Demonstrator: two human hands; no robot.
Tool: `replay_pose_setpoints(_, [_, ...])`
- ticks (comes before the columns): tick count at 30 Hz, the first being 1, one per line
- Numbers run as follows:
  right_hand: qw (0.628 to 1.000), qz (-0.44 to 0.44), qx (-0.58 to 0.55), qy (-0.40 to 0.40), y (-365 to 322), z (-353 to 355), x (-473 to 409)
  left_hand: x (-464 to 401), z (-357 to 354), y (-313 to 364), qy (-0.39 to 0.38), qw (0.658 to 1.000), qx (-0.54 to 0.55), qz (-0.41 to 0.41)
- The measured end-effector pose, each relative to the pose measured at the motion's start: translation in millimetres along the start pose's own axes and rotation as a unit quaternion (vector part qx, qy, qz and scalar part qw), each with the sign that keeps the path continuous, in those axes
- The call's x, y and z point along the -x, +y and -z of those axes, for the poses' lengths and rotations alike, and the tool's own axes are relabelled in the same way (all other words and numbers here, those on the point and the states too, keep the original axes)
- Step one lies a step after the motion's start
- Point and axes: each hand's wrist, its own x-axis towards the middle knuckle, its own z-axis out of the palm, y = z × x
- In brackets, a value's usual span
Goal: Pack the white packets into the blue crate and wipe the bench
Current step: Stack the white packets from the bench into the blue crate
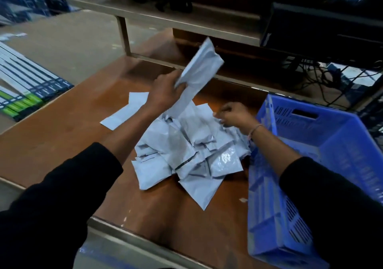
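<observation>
A heap of white packets is piled on the brown worktop, just left of the blue crate, whose near wall is touched by the edge of the heap. One long white packet is held up above the heap by the left hand, the fingers being curled round its lower part so that its upper end tilts up and to the right. The right hand is lowered to the far right side of the heap, beside the crate's corner, with its fingers bent together; something white seems to be pinched there, but the blur does not let it be told for certain. A thin pink band is worn on the right wrist, and both arms are covered by black sleeves. A single flat packet is laid apart from the heap, to its left on the worktop. The crate is set at the right edge of the worktop, with slotted walls and a handle opening in its far wall. A raised metal shelf is fixed over the back of the worktop, with dark objects on it that cannot be made out. Flat boxes with green and blue ends are stacked on the surface to the left
</observation>
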Motion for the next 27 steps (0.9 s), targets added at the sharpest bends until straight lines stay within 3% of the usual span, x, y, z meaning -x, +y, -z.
replay_pose_setpoints(2, [0.998,-0.007,0.053,-0.025,-5,-24,2,4,4,0,-0.012,0.998,0.037,0.047])
replay_pose_setpoints(6, [0.981,0.01,0.193,-0.002,-19,-64,5,18,8,-2,-0.061,0.986,0.088,0.131])
replay_pose_setpoints(10, [0.971,0.025,0.239,-0.005,-29,-78,11,37,6,-5,-0.084,0.974,0.085,0.192])
replay_pose_setpoints(14, [0.98,0.009,0.198,0.013,-26,-67,8,43,6,-6,-0.089,0.958,0.112,0.25])
replay_pose_setpoints(18, [0.996,-0.027,0.073,0.037,-19,-28,3,43,1,-4,-0.082,0.938,0.161,0.297])
replay_pose_setpoints(22, [0.995,0.01,0.015,0.094,-25,20,17,42,-16,11,-0.082,0.923,0.199,0.321])
replay_pose_setpoints(25, [0.993,0.083,-0.029,0.085,-29,34,37,39,-33,37,-0.088,0.877,0.292,0.372])
replay_pose_setpoints(27, [0.989,0.128,0.009,0.076,-29,31,50,33,-47,51,-0.099,0.837,0.359,0.4])
